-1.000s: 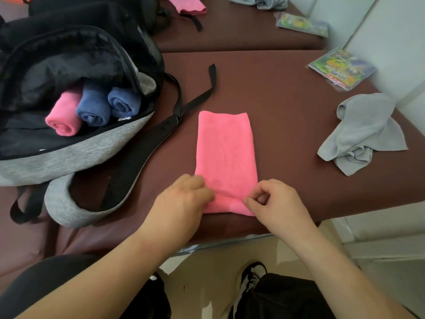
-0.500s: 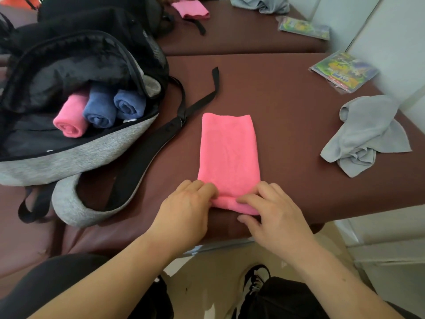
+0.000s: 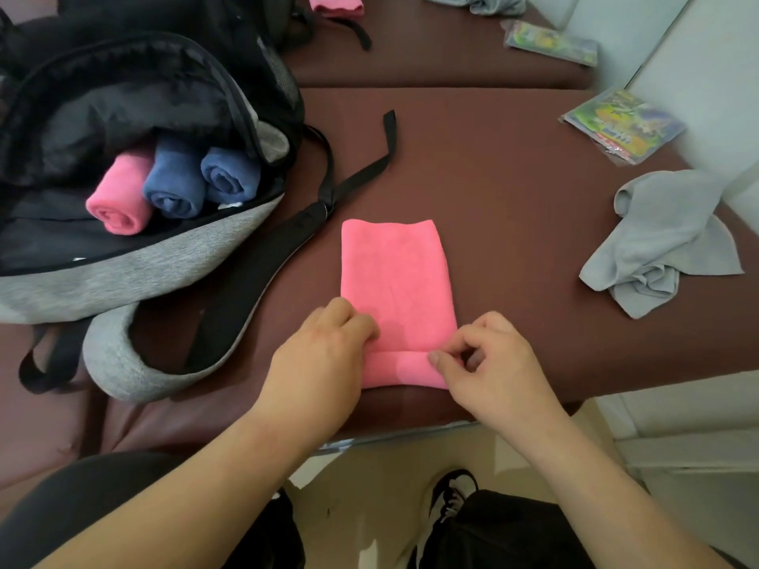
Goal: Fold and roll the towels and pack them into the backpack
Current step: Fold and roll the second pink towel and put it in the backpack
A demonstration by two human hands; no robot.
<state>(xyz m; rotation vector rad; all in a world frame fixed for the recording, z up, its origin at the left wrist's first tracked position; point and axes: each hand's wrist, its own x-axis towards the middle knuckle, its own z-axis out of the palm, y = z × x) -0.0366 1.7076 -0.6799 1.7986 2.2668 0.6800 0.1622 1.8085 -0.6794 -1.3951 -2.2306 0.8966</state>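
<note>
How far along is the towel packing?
Done: a rolled pink towel and two blue rolls sit in the open backpack. In hand: the folded pink towel lies flat on the table, near end turned over once, with the left hand and right hand gripping that turn. Left: finish and pack this roll, then the grey towel, crumpled, not yet folded.

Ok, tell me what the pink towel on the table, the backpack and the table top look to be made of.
Pink towel: soft, matte, slightly fuzzy cloth, probably microfibre. It folds limply and shows a fine nap.
Backpack: grey heathered fabric outside with a dull black lining inside, likely synthetic.
Table top: maroon and smooth with a faint sheen. It looks like padded vinyl or leatherette, but that is uncertain.
</note>
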